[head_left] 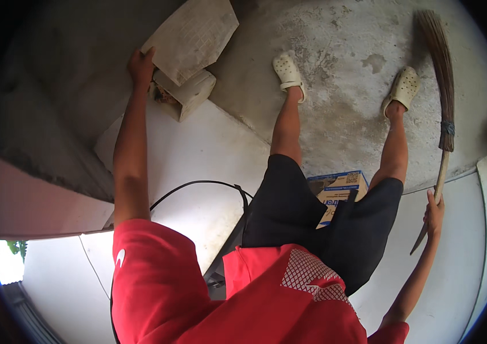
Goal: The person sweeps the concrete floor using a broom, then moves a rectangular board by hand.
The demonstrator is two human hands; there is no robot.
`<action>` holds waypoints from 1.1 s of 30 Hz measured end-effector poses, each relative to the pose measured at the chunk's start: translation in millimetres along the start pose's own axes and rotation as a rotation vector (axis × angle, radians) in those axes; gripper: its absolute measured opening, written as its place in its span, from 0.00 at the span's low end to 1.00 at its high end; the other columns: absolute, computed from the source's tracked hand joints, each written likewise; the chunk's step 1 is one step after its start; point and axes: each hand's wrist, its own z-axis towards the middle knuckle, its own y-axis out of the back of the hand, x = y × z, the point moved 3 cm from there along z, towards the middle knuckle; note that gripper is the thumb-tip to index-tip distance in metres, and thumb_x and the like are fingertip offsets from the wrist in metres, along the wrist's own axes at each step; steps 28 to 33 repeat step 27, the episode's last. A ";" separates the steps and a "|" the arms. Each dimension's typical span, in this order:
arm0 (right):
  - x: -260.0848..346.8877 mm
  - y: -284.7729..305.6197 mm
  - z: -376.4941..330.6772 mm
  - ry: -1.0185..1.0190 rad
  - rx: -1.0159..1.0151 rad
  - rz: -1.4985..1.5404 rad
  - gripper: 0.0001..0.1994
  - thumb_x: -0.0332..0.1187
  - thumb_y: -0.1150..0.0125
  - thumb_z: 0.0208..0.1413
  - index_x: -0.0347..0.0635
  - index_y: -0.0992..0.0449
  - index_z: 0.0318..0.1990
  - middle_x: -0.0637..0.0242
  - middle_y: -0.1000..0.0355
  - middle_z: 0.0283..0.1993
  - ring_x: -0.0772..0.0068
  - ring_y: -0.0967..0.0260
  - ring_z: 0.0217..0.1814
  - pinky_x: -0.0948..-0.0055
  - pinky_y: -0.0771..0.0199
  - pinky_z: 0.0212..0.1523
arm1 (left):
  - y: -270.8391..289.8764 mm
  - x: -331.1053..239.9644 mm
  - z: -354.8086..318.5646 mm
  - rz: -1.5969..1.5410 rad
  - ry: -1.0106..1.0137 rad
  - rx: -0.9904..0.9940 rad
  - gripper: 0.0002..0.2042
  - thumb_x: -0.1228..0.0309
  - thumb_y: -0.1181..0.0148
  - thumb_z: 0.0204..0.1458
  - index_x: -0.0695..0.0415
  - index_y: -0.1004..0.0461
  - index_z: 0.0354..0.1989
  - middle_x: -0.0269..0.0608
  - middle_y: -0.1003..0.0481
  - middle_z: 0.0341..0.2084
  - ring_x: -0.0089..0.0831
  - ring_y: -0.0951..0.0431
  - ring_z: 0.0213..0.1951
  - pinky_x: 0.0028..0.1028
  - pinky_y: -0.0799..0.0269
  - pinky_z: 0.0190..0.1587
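At the upper left, my left hand (141, 67) grips the near edge of a flat, pale, dirt-stained panel (197, 37) with faint grid-like lines. Just under it is a pale open-sided container (196, 94), with something brown showing inside; whether the two are joined I cannot tell. On the right side, my right hand (435, 213) is closed round the wooden handle of a stick broom (440, 74). The broom's bristles point away from me, tied with a dark band above the handle.
My feet, in cream clogs (289, 70), stand apart on a stained concrete floor (341, 80). A cardboard box (341, 186) with blue edges sits behind my legs. A black cable (197, 183) curves past a white wall on the left. Dark objects stand at the far right.
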 end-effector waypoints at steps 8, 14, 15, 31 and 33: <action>-28.5 -50.0 25.5 -0.066 -0.116 -0.074 0.26 0.49 0.46 0.53 0.48 0.38 0.57 0.80 0.53 0.13 0.86 0.54 0.08 0.82 0.53 0.08 | -55.9 86.9 109.1 0.229 -0.287 0.246 0.16 0.62 0.38 0.43 0.65 0.28 0.30 0.49 0.26 0.21 0.38 0.25 0.24 0.33 0.32 0.30; -52.2 -100.3 44.3 -0.090 -0.094 -0.001 0.26 0.47 0.48 0.54 0.49 0.40 0.59 0.81 0.54 0.13 0.87 0.53 0.10 0.83 0.51 0.09 | -67.4 113.6 148.1 0.263 -0.281 0.292 0.17 0.61 0.38 0.43 0.63 0.27 0.33 0.46 0.27 0.18 0.35 0.26 0.22 0.32 0.33 0.28; -53.3 -106.3 47.4 -0.124 -0.115 -0.010 0.26 0.47 0.48 0.55 0.49 0.40 0.59 0.81 0.53 0.13 0.87 0.54 0.10 0.83 0.51 0.10 | -71.4 115.3 156.0 0.240 -0.307 0.331 0.17 0.60 0.38 0.43 0.63 0.27 0.33 0.46 0.27 0.18 0.34 0.26 0.22 0.32 0.33 0.28; 39.9 -213.7 74.1 0.132 -0.346 -0.193 0.22 0.41 0.54 0.57 0.43 0.40 0.57 0.74 0.48 0.17 0.80 0.51 0.14 0.77 0.50 0.16 | -74.5 137.7 282.4 0.769 -0.191 0.287 0.18 0.58 0.46 0.50 0.63 0.29 0.37 0.46 0.27 0.28 0.35 0.28 0.31 0.33 0.34 0.36; 39.9 -213.7 74.1 0.132 -0.346 -0.193 0.22 0.41 0.54 0.57 0.43 0.40 0.57 0.74 0.48 0.17 0.80 0.51 0.14 0.77 0.50 0.16 | -74.5 137.7 282.4 0.769 -0.191 0.287 0.18 0.58 0.46 0.50 0.63 0.29 0.37 0.46 0.27 0.28 0.35 0.28 0.31 0.33 0.34 0.36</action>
